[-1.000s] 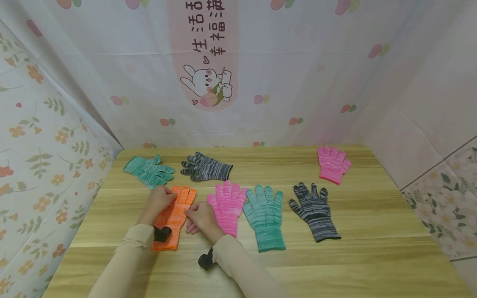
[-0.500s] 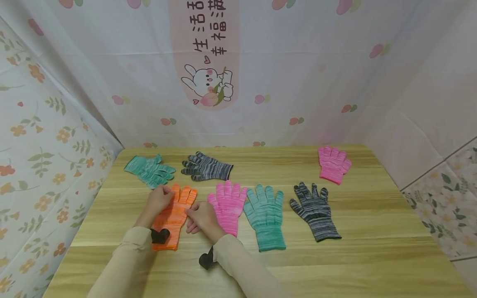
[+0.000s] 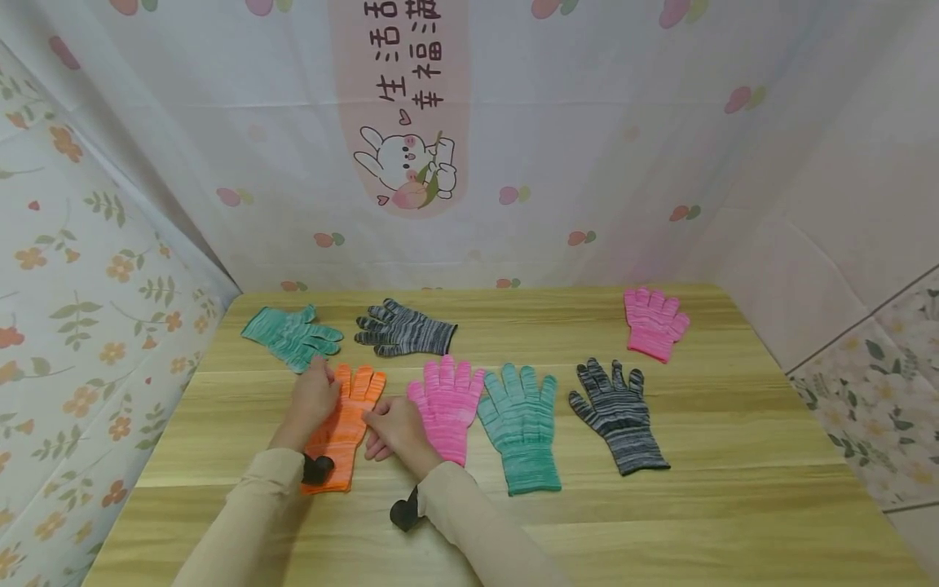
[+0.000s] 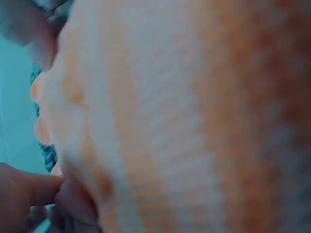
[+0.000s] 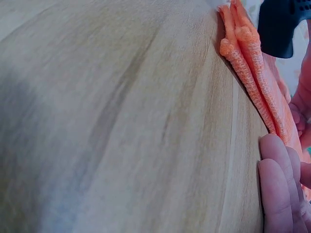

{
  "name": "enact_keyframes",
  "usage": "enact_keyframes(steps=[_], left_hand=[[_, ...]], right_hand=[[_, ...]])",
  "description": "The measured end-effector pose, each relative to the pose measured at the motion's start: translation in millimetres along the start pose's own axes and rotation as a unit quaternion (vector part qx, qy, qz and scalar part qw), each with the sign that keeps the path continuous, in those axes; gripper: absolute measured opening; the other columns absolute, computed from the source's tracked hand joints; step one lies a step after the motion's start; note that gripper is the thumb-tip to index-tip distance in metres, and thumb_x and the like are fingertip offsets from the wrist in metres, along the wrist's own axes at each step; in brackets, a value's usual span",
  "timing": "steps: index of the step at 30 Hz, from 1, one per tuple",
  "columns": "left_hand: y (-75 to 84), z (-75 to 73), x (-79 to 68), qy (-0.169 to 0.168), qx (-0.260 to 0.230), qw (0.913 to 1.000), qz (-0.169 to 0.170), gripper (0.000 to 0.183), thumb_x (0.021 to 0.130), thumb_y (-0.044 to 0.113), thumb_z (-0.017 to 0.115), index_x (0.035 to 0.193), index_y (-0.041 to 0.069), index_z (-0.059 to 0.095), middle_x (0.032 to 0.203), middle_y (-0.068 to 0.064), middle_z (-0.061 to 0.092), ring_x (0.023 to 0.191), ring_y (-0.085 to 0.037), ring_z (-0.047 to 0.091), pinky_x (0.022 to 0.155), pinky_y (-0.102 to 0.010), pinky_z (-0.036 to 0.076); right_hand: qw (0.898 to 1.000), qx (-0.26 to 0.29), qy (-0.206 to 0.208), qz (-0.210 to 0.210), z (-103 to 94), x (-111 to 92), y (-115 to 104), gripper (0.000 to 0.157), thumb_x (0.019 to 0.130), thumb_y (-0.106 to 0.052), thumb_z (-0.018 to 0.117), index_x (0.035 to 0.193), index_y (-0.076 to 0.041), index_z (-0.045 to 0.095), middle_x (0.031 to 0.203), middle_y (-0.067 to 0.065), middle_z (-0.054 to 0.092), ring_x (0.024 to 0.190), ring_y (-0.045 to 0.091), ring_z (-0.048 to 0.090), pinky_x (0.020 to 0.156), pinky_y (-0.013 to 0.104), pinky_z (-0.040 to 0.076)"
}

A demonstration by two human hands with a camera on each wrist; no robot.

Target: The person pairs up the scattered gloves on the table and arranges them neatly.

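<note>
I confirm the right hand [image 3: 396,428] pinches the right edge of the orange glove [image 3: 348,432], near left on the table [image 3: 623,530]; the left hand [image 3: 311,399] appears, in its wrist view, to pinch the glove's left edge. Against the frame half a second earlier, the left hand's fingertips have shifted to point toward the far teal glove [image 3: 289,334]; the right hand and the gloves keep their places.

Obscured: the orange glove's left side, under the left hand, and some of its near end, behind a black camera [image 3: 319,470]. Blurred orange knit fills most of the left wrist view. Both sleeves [image 3: 267,481] are cut off.

Rightward I log the near pink glove [image 3: 447,403], near teal glove [image 3: 524,428] and near grey glove [image 3: 623,428]; beyond, the far grey glove [image 3: 407,328] and far pink glove [image 3: 653,326].

On the far cloth [image 3: 572,122], above a printed rabbit [image 3: 399,159], I read 生活 and 幸福; further characters are cut off at the top.
</note>
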State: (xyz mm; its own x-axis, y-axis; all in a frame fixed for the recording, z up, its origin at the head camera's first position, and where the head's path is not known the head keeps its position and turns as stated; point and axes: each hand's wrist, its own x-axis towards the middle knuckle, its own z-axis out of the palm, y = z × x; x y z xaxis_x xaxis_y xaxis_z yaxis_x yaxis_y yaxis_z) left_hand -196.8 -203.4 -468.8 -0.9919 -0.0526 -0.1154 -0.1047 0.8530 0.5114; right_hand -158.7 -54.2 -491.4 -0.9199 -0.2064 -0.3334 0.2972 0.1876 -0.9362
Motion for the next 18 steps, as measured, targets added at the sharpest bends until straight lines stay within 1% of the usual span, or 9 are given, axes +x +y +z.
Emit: enact_keyframes(steps=[2,4,7,9,13,16,18], left_hand=[[1.9,2.2,-1.0,0.011,0.023,0.9994,0.022,0.006,0.092,0.000,0.049,0.090,-0.002,0.045,0.084,-0.018,0.045,0.071,-0.029,0.049,0.062,-0.038,0.042],[3.7,3.5,-2.2,0.014,0.035,0.9987,0.036,0.002,0.092,-0.002,0.047,0.092,-0.003,0.049,0.091,-0.020,0.043,0.074,-0.030,0.051,0.065,-0.040,0.044],[6.6,3.8,-1.8,0.011,0.035,0.9986,0.038,0.009,0.092,-0.001,0.046,0.095,-0.004,0.054,0.098,-0.022,0.042,0.077,-0.031,0.053,0.069,-0.042,0.047],[9.3,3.1,-0.1,0.004,0.026,0.9991,0.035,0.012,0.092,0.001,0.046,0.098,-0.005,0.055,0.102,-0.025,0.043,0.081,-0.034,0.054,0.072,-0.044,0.047],[15.5,2.0,4.5,-0.016,0.015,0.9990,0.039,0.026,0.094,0.007,0.048,0.114,-0.008,0.055,0.111,-0.030,0.048,0.096,-0.040,0.053,0.080,-0.049,0.046],[17.9,2.3,6.4,-0.026,0.007,0.9986,0.045,0.033,0.094,0.008,0.050,0.123,-0.008,0.053,0.111,-0.030,0.051,0.098,-0.040,0.051,0.078,-0.047,0.045],[18.5,2.7,6.8,-0.027,-0.004,0.9985,0.048,0.033,0.093,0.008,0.051,0.122,-0.007,0.054,0.107,-0.027,0.052,0.094,-0.036,0.052,0.074,-0.044,0.046]], right_hand=[[1.000,-0.002,0.004,0.002,0.0,1,0,0.023,0.088,-0.016,0.061,0.069,-0.003,0.058,0.050,0.014,0.061,0.037,0.018,0.060,0.037,0.033,0.050],[1.000,-0.003,0.009,0.005,0.3,1,0,0.023,0.088,-0.016,0.061,0.068,-0.004,0.058,0.049,0.013,0.061,0.037,0.017,0.059,0.037,0.032,0.050],[1.000,-0.005,0.010,0.005,0.8,2,0,0.024,0.087,-0.016,0.062,0.068,-0.004,0.058,0.048,0.012,0.060,0.037,0.016,0.059,0.037,0.032,0.049],[1.000,-0.005,0.010,0.005,0.8,2,0,0.024,0.087,-0.016,0.062,0.067,-0.004,0.058,0.048,0.011,0.060,0.036,0.016,0.059,0.036,0.032,0.049],[1.000,-0.003,0.010,0.006,0.1,1,0,0.024,0.087,-0.016,0.062,0.067,-0.004,0.057,0.047,0.011,0.059,0.036,0.016,0.058,0.036,0.032,0.049],[1.000,-0.004,0.007,0.006,0.2,1,-1,0.023,0.087,-0.016,0.062,0.068,-0.004,0.058,0.047,0.010,0.059,0.036,0.017,0.059,0.036,0.032,0.049],[1.000,-0.005,0.006,0.007,0.4,1,-1,0.023,0.087,-0.015,0.062,0.068,-0.004,0.058,0.048,0.010,0.060,0.037,0.017,0.059,0.036,0.032,0.049]])
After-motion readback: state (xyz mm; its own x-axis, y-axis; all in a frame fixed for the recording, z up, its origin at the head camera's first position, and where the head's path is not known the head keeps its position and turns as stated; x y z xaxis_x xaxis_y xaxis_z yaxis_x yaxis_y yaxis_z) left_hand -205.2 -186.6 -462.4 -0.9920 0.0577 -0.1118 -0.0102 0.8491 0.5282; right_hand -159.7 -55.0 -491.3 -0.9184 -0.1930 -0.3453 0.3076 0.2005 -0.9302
